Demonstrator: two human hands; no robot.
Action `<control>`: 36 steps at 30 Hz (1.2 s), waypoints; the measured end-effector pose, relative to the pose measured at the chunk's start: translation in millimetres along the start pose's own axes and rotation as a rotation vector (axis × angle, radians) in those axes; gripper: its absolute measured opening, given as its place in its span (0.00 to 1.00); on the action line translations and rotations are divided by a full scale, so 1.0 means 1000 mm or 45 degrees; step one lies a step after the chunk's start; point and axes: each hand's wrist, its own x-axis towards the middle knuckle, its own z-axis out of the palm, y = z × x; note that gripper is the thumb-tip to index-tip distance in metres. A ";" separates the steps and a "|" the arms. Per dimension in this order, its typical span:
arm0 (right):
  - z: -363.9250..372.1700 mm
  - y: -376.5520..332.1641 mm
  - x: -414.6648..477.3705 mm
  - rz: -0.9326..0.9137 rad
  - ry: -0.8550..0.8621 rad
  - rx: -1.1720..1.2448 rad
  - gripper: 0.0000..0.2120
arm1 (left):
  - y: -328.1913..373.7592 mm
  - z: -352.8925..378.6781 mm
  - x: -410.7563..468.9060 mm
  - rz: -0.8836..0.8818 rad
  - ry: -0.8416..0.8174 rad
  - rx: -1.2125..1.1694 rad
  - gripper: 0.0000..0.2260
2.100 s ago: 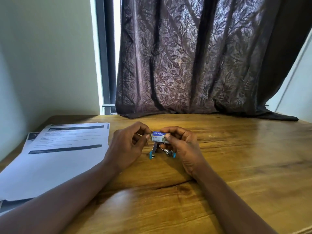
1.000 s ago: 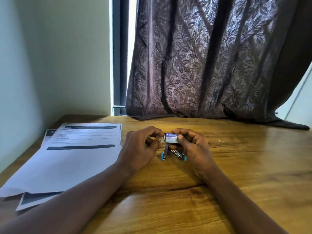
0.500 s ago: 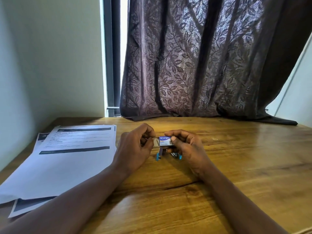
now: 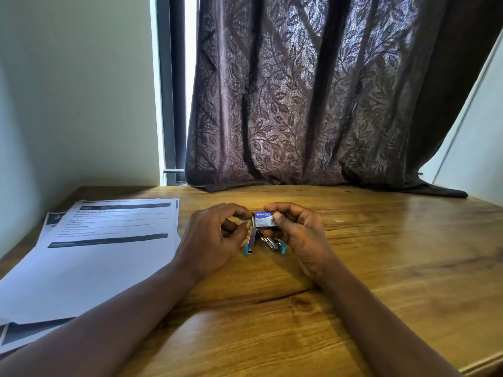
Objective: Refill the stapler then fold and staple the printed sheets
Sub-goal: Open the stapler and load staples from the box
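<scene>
Curtain (image 4: 313, 91): dark fabric with a leaf pattern. It hangs behind the table, and its hem lies on the far edge of the tabletop.
Wall (image 4: 76, 91): pale and plain, at the left. A dark window frame (image 4: 174, 91) stands between it and the curtain.
Table (image 4: 381, 268): wooden top with visible grain. It carries all of the task's things.
Printed sheets (image 4: 95, 262): a flat, unfolded stack at the left of the table, just beside the left forearm. The top sheet shows lines of text and two dark bars. The corners of lower sheets stick out at the left and near edges.
Left hand (image 4: 215, 238): at the middle of the table with fingers curled. Forefinger and thumb pinch the left end of the staple box, where a pale part shows. Whether that part is an inner tray cannot be told.
Right hand (image 4: 302, 235): opposite the left hand with fingers curled. Thumb and forefinger pinch the right end of the staple box.
Stapler (image 4: 268, 242): directly below the staple box, between the two hands. It is hinged open, its two arms spread in a V, and the blue-tipped ends point toward the person. The metal magazine is exposed. The right hand partly hides it, and whether that hand's lower fingers touch it cannot be told.
Staple box (image 4: 263, 219): small, blue and white, with printed lettering. It is held level above the stapler, off the table, between both hands.
</scene>
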 end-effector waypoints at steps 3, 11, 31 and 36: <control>0.000 0.001 0.000 0.009 -0.016 -0.021 0.09 | -0.001 0.000 0.000 -0.056 -0.012 -0.070 0.08; 0.002 0.000 -0.003 0.005 -0.034 -0.073 0.09 | -0.001 -0.002 0.002 -0.163 -0.054 -0.177 0.07; 0.001 0.000 -0.003 0.041 0.044 -0.064 0.09 | 0.010 0.001 -0.002 0.168 0.007 0.200 0.05; 0.001 0.001 -0.003 0.057 0.052 -0.021 0.09 | 0.006 0.001 0.001 0.005 0.059 0.049 0.07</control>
